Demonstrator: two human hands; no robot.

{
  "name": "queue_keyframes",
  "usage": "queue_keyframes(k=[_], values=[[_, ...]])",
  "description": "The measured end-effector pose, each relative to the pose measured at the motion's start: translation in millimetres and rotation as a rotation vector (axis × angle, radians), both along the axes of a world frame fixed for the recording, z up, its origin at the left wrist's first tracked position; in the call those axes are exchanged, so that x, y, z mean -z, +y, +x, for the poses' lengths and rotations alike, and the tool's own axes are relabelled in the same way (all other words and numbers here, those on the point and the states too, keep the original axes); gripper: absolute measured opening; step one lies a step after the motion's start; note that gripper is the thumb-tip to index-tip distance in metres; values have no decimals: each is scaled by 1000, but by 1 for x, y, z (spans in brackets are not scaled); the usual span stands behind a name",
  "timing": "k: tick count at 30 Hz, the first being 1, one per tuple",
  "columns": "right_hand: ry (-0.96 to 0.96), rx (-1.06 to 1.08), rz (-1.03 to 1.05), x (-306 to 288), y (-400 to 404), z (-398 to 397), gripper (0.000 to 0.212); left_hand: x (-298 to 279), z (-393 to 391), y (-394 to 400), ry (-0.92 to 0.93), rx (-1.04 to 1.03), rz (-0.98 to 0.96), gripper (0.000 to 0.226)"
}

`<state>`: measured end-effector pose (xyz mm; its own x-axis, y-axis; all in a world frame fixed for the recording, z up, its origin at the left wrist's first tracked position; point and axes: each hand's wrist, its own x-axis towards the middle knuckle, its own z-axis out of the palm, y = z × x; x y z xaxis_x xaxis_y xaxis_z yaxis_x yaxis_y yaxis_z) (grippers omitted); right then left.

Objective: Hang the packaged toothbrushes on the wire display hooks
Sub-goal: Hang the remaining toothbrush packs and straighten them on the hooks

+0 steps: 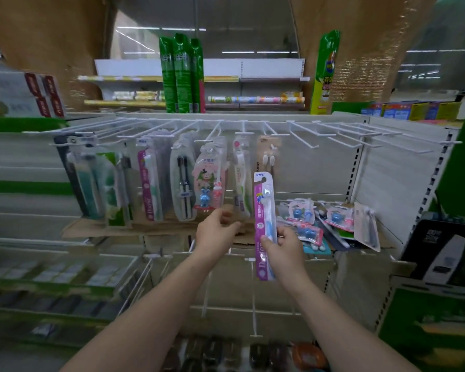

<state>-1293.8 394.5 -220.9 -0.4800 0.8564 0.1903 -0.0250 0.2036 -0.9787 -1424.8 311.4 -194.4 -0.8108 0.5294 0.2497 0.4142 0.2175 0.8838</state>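
1. The light is dim and greenish, and it comes from long white ceiling tube lamps far behind.
2. Shadows are soft and weak; under the white wire display hooks the shelf back is evenly grey.
3. The whole picture is soft, with strong blur at the left side.
4. The wide lens bends the straight shelf lines near the edges.

The held toothbrush pack was magenta-purple with a white top and a pale blue brush. The wire hooks were white. One hanging pack was pink with a blue rabbit figure; another was magenta. Tall pouches above were green. The cardboard was brown.
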Motion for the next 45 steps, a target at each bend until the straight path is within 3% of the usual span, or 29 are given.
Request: queue_keyframes(k=[20, 35, 45], values=[[24, -220, 40, -21, -147, -92, 16, -4, -74, -176, 334, -222, -274, 26], [51, -343, 48, -56, -144, -166, 15, -16, -131, -176, 294, -277, -281, 32], [50, -294, 35, -59, -120, -214, 14, -24, -158, -153, 301, -281, -259, 33]])
